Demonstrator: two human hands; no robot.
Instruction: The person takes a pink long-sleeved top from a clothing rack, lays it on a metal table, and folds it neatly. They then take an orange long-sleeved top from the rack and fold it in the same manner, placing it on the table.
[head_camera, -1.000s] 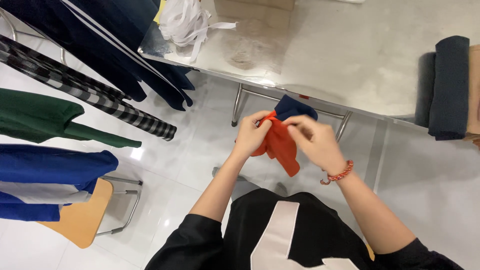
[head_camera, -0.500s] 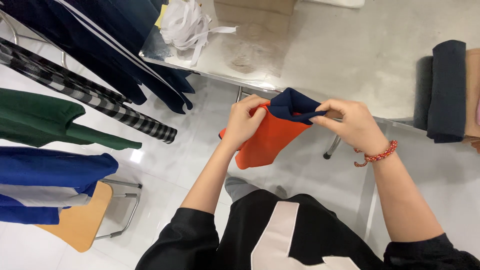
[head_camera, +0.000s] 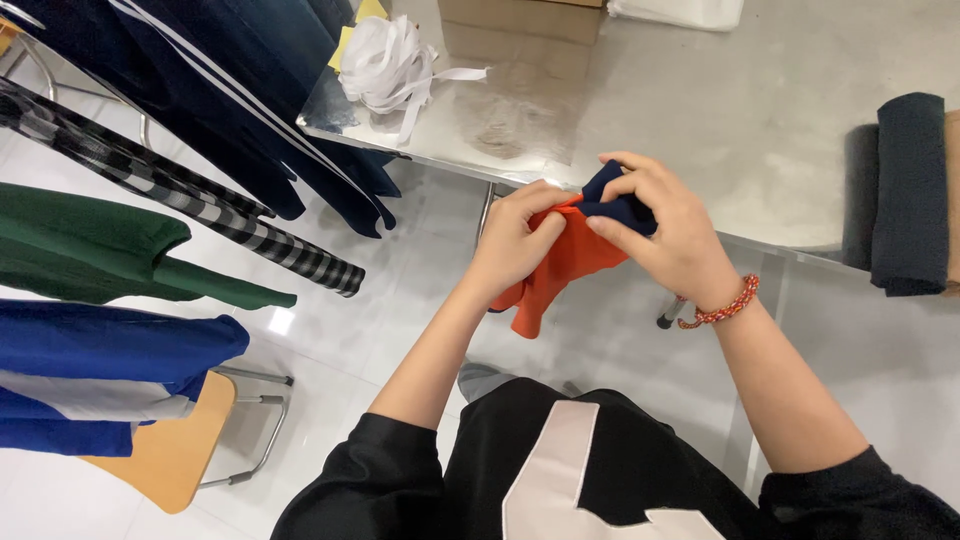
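Both my hands hold a small cloth piece that is orange (head_camera: 560, 270) with a navy blue part (head_camera: 618, 205) at its top. My left hand (head_camera: 515, 240) pinches the orange fabric at its upper left edge. The fingers of my right hand (head_camera: 665, 225) are curled over the navy part, bunching it. The cloth hangs in the air just in front of the near edge of a shiny metal table (head_camera: 700, 110). A red beaded bracelet (head_camera: 722, 308) sits on my right wrist.
A dark rolled cloth (head_camera: 905, 190) lies at the table's right. A bundle of white ribbon (head_camera: 385, 65) and a cardboard box (head_camera: 520, 18) sit at its far left. Hanging garments, navy (head_camera: 200, 90), checked (head_camera: 190, 200), green (head_camera: 90, 250) and blue (head_camera: 100, 360), fill the left, above a wooden chair (head_camera: 170, 450).
The cloth was spread wider between my hands half a second ago; now my hands have come together and the navy part is bunched under my right fingers.
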